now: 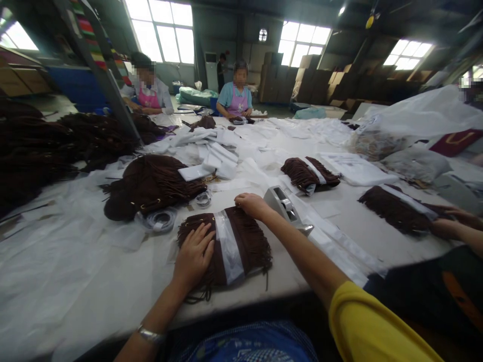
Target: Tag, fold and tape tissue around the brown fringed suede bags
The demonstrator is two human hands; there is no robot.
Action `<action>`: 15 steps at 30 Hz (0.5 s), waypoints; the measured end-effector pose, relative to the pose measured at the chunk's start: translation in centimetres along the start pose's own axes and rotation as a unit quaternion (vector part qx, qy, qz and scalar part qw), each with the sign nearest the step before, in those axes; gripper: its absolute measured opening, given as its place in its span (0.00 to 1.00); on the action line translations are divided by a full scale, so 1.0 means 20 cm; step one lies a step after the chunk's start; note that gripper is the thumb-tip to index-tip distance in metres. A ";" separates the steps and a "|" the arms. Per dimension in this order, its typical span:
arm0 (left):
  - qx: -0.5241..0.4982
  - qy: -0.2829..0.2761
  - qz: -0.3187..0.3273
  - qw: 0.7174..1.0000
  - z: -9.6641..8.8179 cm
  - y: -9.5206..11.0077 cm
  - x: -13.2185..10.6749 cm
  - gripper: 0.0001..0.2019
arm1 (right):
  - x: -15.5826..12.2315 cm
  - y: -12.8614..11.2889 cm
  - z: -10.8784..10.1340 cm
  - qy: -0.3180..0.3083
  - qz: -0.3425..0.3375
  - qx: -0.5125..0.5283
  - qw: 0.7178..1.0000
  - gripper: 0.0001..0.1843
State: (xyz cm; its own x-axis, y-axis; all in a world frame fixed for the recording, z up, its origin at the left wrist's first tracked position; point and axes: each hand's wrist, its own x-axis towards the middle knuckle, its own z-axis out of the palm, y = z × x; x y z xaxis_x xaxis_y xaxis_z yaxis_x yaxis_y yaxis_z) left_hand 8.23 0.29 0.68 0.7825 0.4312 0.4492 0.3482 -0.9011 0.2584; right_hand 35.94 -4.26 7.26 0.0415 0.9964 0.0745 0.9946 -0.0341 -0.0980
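Note:
In front of me on the table lies a brown fringed bag point(252, 241) with a white, shiny wrap band point(229, 246) across its middle. My left hand point(194, 254) rests flat on the bag's left part, its fingers spread. At the bag's far edge, the curled fingers of my right hand point(252, 205) pinch the brown material; their tips are partly hidden. Just right of that hand stands a grey tape dispenser point(283, 206). A larger brown fringed bag point(151, 183), without a band, lies beyond my left hand, beside a coil of grey strip point(161, 219).
Another banded bag point(310, 175) lies farther right. A co-worker's hands point(451, 221) hold a similar bag point(396, 208) at the right. White wrapped pads point(215, 158) and plastic sheets cover the middle. Dark bags point(37, 146) are heaped left, by a metal post point(113, 95). Two people work across the table.

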 end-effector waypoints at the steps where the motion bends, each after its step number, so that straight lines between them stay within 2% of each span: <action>1: -0.003 0.003 0.000 1.000 0.00 0.00 0.00 0.18 | -0.02 0.02 -0.01 -0.005 0.007 -0.008 1.000 0.11; 5: -0.007 0.005 -0.001 1.000 0.00 -0.01 0.01 0.18 | -0.11 0.08 -0.07 -0.023 0.070 -0.036 0.997 0.13; 8: -0.011 -0.002 -0.006 1.000 -0.02 0.01 0.02 0.18 | -0.19 0.05 -0.09 -0.007 0.108 -0.040 0.993 0.21; 10: -0.024 0.001 -0.003 1.000 -0.04 0.03 0.01 0.18 | -0.24 0.00 -0.06 0.023 0.055 0.006 0.998 0.21; 13: -0.057 -0.036 0.058 0.996 -0.09 0.03 -0.03 0.18 | -0.33 -0.06 0.01 0.052 -0.105 0.123 0.986 0.13; 14: -0.063 -0.054 0.081 0.993 -0.11 0.00 -0.06 0.17 | -0.36 -0.06 0.04 0.056 -0.134 0.143 0.979 0.11; 15: -0.063 -0.067 0.096 0.991 -0.12 -0.03 -0.09 0.16 | -0.40 -0.04 0.06 0.057 -0.135 0.142 0.979 0.10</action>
State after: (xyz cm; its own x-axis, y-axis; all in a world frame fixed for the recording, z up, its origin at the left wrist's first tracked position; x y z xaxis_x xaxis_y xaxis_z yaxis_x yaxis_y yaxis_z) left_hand 5.29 0.20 1.83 0.8922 0.2349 0.3858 0.1257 -0.9495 0.2875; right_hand 34.72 -12.14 5.51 -0.1932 0.9500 0.2452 0.9048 0.2692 -0.3301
